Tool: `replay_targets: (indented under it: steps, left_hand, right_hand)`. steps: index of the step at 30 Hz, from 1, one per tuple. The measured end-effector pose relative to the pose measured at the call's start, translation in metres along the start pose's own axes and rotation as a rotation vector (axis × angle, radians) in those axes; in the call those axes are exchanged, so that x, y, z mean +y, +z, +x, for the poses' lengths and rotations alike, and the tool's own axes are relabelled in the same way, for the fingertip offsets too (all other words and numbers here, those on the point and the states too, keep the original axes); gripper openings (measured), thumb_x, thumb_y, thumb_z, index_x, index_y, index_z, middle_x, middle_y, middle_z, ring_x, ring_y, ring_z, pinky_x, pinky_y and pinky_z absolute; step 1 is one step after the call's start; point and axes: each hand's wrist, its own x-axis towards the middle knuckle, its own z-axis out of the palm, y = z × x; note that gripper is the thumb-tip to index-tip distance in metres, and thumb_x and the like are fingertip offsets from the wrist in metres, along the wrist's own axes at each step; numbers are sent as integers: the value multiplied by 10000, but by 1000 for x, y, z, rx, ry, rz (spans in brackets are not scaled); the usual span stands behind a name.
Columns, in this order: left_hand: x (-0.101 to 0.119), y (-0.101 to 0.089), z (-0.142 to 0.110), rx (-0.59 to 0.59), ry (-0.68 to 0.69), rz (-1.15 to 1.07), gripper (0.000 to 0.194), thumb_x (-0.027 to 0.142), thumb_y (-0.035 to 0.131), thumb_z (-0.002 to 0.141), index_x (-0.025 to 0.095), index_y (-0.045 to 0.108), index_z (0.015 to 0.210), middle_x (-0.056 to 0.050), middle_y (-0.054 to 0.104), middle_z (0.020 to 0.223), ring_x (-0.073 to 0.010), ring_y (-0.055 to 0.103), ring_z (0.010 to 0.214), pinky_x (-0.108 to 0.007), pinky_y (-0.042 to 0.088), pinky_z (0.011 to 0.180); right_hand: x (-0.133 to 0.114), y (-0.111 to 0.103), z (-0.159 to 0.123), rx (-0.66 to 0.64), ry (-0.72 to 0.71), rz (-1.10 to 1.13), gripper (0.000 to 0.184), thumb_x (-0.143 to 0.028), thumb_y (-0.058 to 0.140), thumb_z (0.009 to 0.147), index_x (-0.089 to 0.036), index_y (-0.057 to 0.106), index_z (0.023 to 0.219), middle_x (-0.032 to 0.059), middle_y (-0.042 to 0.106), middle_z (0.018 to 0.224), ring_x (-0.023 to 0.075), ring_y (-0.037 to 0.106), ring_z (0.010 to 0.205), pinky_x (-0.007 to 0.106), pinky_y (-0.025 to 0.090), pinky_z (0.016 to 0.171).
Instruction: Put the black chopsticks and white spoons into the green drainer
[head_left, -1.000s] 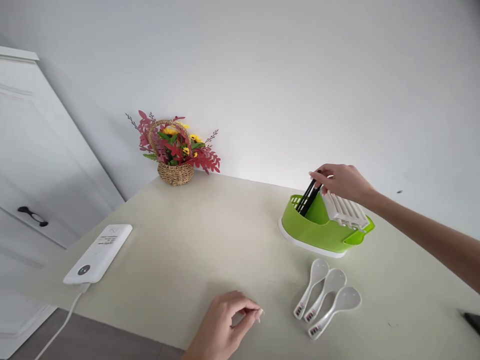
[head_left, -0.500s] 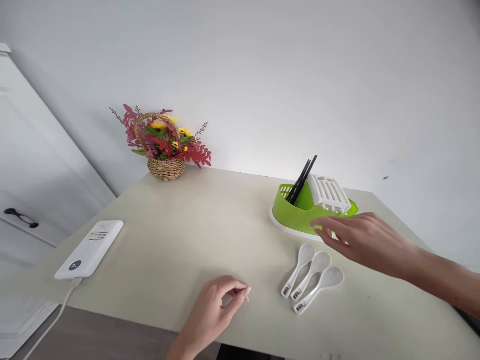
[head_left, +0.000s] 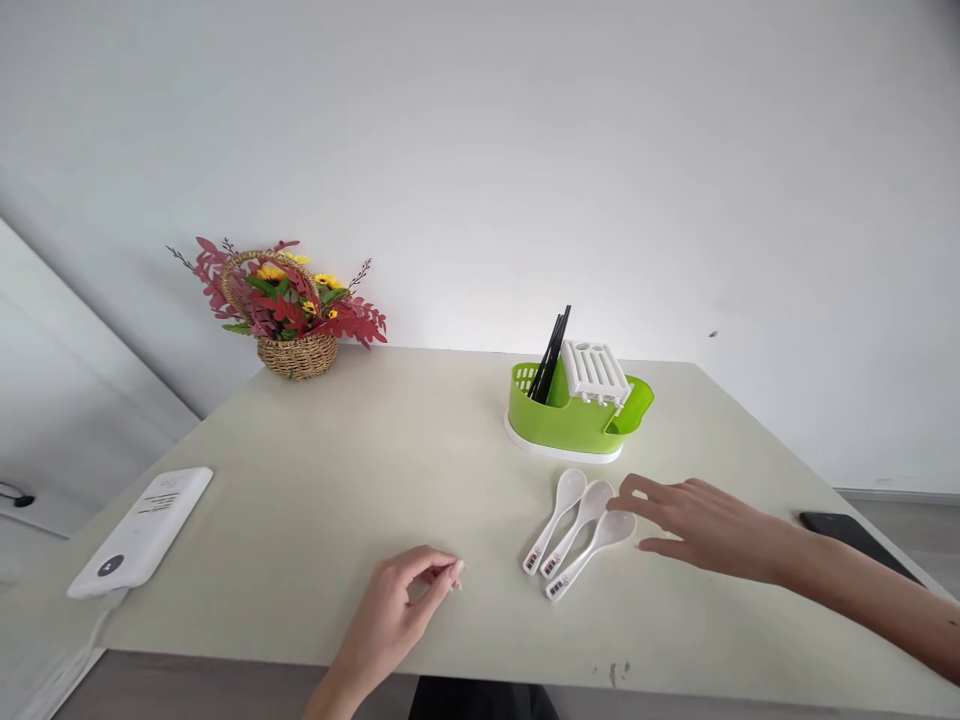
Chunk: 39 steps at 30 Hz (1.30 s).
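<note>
Three white spoons (head_left: 576,520) lie fanned side by side on the table, their bowls pointing away and their labelled handles toward me. My right hand (head_left: 679,515) is at the bowl of the rightmost spoon, palm down, fingers apart, holding nothing; I cannot tell whether a fingertip touches the spoon. To the left of the spoons, my left hand (head_left: 409,605) rests on the table with thumb and fingertips pinched together and nothing visible between them. Behind the spoons stands a green cutlery holder (head_left: 551,425) with a white slotted rack (head_left: 598,372) on it and black chopsticks (head_left: 550,358) leaning in its left compartment.
A wicker basket (head_left: 298,356) of artificial flowers stands at the back left against the wall. At the left edge lies a white power bank (head_left: 142,530) with a cable. A dark phone (head_left: 855,540) rests at the right edge.
My right hand has moved down from in front of the green holder to the spoons. The view has shifted right, bringing the phone into sight. My left hand keeps its pinch.
</note>
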Motion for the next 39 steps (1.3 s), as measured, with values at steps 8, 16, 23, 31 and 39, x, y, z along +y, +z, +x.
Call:
replay_targets:
  steps: [8, 16, 23, 31, 39]
  left_hand:
    - [0, 2, 0, 17, 1, 10, 317, 460, 552, 1032, 254, 739, 879, 14, 775, 866, -164, 726, 835, -196, 511, 714]
    - [2, 0, 1, 0, 10, 18, 341, 469, 529, 1034, 246, 733, 877, -3, 774, 857, -179, 722, 819, -206, 525, 689]
    - [0, 1, 0, 8, 1, 10, 329, 456, 541, 1032, 247, 741, 877, -2, 777, 863, -174, 723, 820, -211, 524, 699]
    - [-5, 1, -3, -11, 7, -28, 304, 435, 532, 1045, 253, 735, 911, 5, 773, 898, -163, 716, 847, -206, 517, 726]
    - [-5, -1, -3, -21, 30, -56, 301, 427, 534, 1044, 254, 742, 912, 0, 774, 903, -169, 718, 851, -221, 532, 765]
  right_hand:
    - [-4, 31, 2, 101, -141, -115, 434, -163, 501, 955, -342, 596, 1339, 45, 686, 1148, 159, 695, 667, 295, 452, 641]
    - [-20, 21, 14, 49, -174, -105, 231, -181, 526, 988, -289, 667, 1135, 14, 705, 968, 171, 701, 691, 283, 393, 600]
    - [-28, 24, 20, 86, -188, -87, 209, -190, 541, 979, -277, 647, 1136, 3, 698, 913, 176, 699, 695, 281, 421, 615]
    - [-35, 24, 29, 53, -215, -93, 213, -151, 509, 983, -272, 648, 1090, -9, 702, 887, 180, 704, 699, 291, 421, 614]
    - [-42, 24, 29, 34, -205, -92, 163, -111, 534, 923, -224, 640, 871, 27, 673, 891, 192, 677, 736, 316, 466, 644]
